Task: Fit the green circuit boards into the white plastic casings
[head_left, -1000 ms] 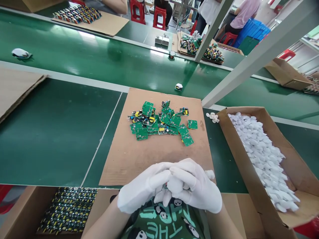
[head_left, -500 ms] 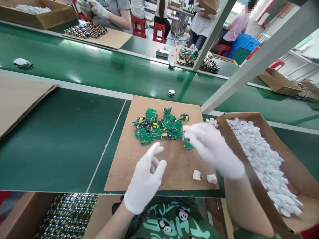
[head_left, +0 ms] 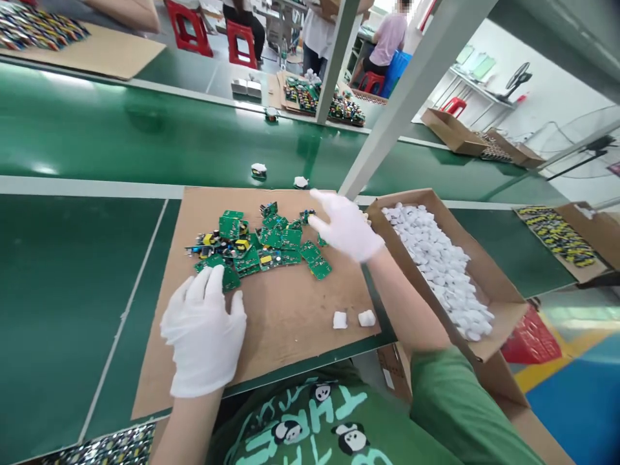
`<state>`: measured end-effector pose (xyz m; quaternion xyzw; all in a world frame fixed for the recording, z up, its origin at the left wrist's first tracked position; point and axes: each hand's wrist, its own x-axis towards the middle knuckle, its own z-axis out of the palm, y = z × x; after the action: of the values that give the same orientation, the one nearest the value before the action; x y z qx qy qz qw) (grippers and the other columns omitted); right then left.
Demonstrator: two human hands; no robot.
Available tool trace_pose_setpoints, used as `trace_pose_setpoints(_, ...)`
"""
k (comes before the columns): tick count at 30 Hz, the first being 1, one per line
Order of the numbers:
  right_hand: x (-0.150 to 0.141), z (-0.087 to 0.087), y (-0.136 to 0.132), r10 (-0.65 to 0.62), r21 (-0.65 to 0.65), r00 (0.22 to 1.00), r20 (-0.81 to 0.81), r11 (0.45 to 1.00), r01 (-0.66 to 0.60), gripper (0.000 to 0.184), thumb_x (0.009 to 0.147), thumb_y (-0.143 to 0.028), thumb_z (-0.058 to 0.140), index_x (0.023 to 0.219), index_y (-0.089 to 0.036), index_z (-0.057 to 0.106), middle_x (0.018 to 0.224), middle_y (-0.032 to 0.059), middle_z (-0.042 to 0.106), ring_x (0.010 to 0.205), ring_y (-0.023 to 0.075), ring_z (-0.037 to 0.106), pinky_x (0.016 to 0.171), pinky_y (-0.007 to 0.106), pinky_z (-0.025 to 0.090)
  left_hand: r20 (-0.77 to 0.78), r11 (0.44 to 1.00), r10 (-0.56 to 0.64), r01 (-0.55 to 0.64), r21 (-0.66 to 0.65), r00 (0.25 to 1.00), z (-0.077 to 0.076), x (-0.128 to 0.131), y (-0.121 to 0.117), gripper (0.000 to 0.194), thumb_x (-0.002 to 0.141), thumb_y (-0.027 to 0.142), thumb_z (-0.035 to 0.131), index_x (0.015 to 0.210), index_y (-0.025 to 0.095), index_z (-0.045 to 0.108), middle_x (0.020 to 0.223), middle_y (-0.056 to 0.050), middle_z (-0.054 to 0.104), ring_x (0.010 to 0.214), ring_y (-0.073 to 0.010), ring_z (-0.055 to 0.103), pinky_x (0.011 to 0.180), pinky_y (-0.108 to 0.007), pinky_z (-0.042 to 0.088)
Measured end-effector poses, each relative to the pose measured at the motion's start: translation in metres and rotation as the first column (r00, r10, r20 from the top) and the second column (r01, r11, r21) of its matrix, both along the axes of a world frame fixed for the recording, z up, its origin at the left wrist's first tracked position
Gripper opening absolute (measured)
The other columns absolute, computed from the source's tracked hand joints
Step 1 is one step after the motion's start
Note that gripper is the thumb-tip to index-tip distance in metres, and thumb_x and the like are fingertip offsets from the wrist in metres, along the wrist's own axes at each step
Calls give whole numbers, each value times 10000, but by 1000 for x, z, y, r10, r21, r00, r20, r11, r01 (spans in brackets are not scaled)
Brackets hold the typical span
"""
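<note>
Green circuit boards [head_left: 271, 239] lie in a loose heap on a cardboard sheet [head_left: 285, 323]. My white-gloved left hand [head_left: 206, 332] reaches over the heap's near left edge, its fingertips at a green board [head_left: 230, 279] and its thumb spread away. Gloved too, my right hand [head_left: 346, 226] is stretched out past the heap's right side, fingers apart and holding nothing I can see. Just beyond its fingertips a white-topped board [head_left: 301, 183] sits at the near side of the green belt [head_left: 194, 155]. Another white-topped board [head_left: 259, 171] stands to its left.
On the right stands an open carton [head_left: 498, 303] with many small white pieces [head_left: 431, 258]. Two white pads [head_left: 340, 320] lie at the sheet's near right. A slanted metal post [head_left: 382, 135] rises behind my right hand. Other people sit and stand across the belt.
The view has turned to the right. My right hand has moved out toward the belt, where a second white-topped board now sits. My left hand has gone left to the heap's edge.
</note>
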<state>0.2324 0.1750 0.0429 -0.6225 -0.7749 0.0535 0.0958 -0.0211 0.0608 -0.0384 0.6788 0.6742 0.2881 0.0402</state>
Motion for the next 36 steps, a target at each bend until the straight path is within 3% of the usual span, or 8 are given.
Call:
trace_pose_setpoints(6, 27, -37, -161, 44, 78, 998, -39, 996, -40, 582, 756, -362, 790, 1289, -225, 601, 1454, 140, 570, 1443, 477, 374, 1114, 772, 261, 74, 979, 165, -155, -129, 983, 12, 3, 4, 528, 844, 290, 646, 1355, 166, 605, 1249, -230, 663, 1199, -519, 555, 965, -646, 390)
trace_pose_setpoints(10, 22, -67, -195, 3, 117, 993, -120, 993, 11, 316, 798, -161, 735, 1092, -253, 666, 1322, 109, 666, 1393, 466, 459, 1062, 798, 306, 78, 979, 185, -177, -97, 980, 20, 5, 0, 559, 837, 330, 660, 1338, 84, 618, 1203, -260, 675, 1182, -502, 581, 972, -624, 440)
trace_pose_setpoints(13, 15, -62, -196, 23, 154, 891, -453, 987, 54, 319, 867, -91, 621, 1138, -257, 645, 1133, 76, 728, 1318, 343, 573, 1091, 672, 416, 238, 944, 327, -303, -134, 915, 33, 6, -9, 584, 815, 339, 691, 1331, 71, 631, 1176, -235, 690, 1172, -453, 610, 1041, -606, 439)
trace_pose_setpoints(15, 11, -50, -193, -12, 5, 665, -747, 1000, 23, 365, 896, -118, 593, 1235, -251, 614, 940, 30, 713, 1071, 231, 711, 987, 485, 571, 488, 892, 449, -345, -291, 749, 43, 6, -16, 579, 793, 328, 717, 1338, 147, 643, 1148, -150, 714, 1115, -372, 652, 1084, -567, 440)
trace_pose_setpoints(18, 4, -36, -185, -128, -171, 309, -942, 978, -116, 365, 880, -160, 627, 1235, -235, 658, 775, -23, 599, 744, 131, 679, 756, 308, 620, 858, 894, 447, -92, -438, 255, 53, 9, -24, 546, 727, 324, 798, 1254, 223, 698, 1167, -58, 727, 1042, -245, 682, 1098, -425, 488)
trace_pose_setpoints(22, -5, -37, -172, -173, -195, 111, -979, 952, -236, 334, 795, -175, 757, 1124, -236, 744, 668, -53, 501, 587, 87, 525, 555, 224, 504, 872, 874, 457, 267, -406, -172, 53, 25, -32, 395, 707, 309, 842, 1065, 157, 775, 1148, -102, 754, 1000, -228, 712, 950, -318, 598)
trace_pose_setpoints(28, -8, -42, -163, 34, 5, 289, -957, 995, -103, 141, 815, -207, 780, 948, -255, 784, 632, -11, 666, 582, 134, 569, 543, 269, 507, 762, 751, 546, 607, -261, -348, 40, 46, -38, 323, 862, 258, 724, 1172, 171, 753, 1102, -114, 760, 910, -208, 735, 912, -336, 602)
trace_pose_setpoints(36, -12, -40, -158, 92, 90, 327, -941, 996, -20, 86, 820, -186, 762, 856, -262, 780, 702, 15, 763, 523, 138, 589, 488, 276, 512, 748, 697, 529, 708, -113, -402, 34, 50, -38, 413, 936, 272, 634, 1348, 250, 638, 1060, -92, 728, 802, -149, 674, 824, -302, 550)
